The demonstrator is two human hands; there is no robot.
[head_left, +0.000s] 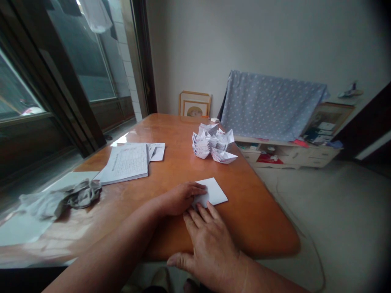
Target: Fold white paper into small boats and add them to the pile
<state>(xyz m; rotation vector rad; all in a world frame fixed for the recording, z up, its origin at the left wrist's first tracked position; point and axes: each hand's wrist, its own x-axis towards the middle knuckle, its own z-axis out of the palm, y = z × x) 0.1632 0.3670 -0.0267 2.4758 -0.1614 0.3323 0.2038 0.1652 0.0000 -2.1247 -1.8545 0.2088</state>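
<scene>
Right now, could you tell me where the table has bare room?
Bare wood lies between the paper stack and the boats, and right of the folded sheet toward the table corner. The left edge, with the cloth, is crowded.

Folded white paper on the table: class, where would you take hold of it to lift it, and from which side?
Probably the right corner of the folded white paper, approached from the right. It lies flat on the table, so pinch an edge. The left hand and right hand press its near left part, leaving that corner free.
</scene>
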